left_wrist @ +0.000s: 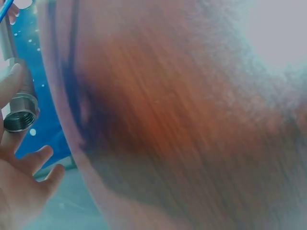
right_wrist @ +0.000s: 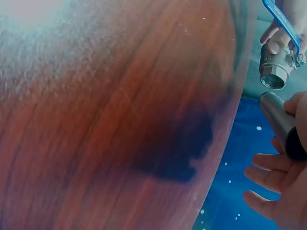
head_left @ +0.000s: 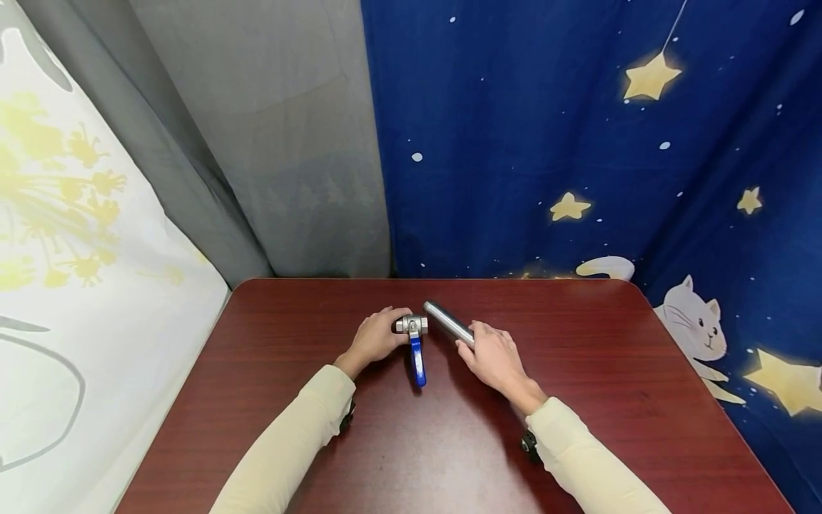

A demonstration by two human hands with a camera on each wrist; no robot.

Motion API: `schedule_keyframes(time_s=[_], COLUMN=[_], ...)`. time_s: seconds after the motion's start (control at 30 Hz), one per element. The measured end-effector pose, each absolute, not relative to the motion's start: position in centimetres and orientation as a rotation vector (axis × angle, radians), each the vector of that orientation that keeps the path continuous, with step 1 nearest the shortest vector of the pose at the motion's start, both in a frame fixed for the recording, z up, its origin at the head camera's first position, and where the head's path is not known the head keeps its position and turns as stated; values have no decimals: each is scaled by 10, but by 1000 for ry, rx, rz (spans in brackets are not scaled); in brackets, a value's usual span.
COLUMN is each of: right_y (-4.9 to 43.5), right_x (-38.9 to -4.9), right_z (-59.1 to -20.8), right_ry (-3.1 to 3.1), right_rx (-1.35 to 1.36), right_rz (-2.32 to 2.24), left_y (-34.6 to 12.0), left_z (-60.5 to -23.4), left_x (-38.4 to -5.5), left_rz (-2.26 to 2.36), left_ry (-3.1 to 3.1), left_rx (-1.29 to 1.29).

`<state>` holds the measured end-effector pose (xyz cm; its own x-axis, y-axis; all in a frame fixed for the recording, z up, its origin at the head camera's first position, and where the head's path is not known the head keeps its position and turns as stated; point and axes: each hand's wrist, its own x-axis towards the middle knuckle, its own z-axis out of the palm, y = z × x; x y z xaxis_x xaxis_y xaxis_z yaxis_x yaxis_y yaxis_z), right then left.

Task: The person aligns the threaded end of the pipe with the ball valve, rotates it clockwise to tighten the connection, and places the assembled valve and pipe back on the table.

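A silver ball valve (head_left: 414, 325) with a blue lever handle (head_left: 418, 363) is held in my left hand (head_left: 375, 338), the lever pointing toward me. My right hand (head_left: 497, 358) grips a smooth metal pipe (head_left: 444, 320), tilted so its far end lies close to the valve's right opening. In the left wrist view, the thumb presses the side of the valve (left_wrist: 23, 91), and its threaded opening shows. From the right wrist, a small gap appears between the end of the pipe (right_wrist: 276, 110) and the valve's opening (right_wrist: 274, 79). Both things are above the tabletop.
Beneath the hands is a dark red wooden table (head_left: 308, 457) with rounded far corners. Behind it hang a grey curtain (head_left: 308, 178) and a blue curtain (head_left: 501, 178) with stars. A white patterned cloth (head_left: 83, 285) runs along the left side.
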<state>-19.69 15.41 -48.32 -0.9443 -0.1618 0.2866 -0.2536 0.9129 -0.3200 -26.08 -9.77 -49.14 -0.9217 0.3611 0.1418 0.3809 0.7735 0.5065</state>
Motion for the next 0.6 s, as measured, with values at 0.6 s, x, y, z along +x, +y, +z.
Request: schedule_keyframes(time_s=[0.6], right_y=[182], right_x=[-202], right_z=[-456], right_ry=[-2826], right_rx=[180], right_rz=[1032], left_y=[-96], left_z=[-460], left_x=[-258], left_rz=[-1011], left_ry=[-2873], left_rx=[-606])
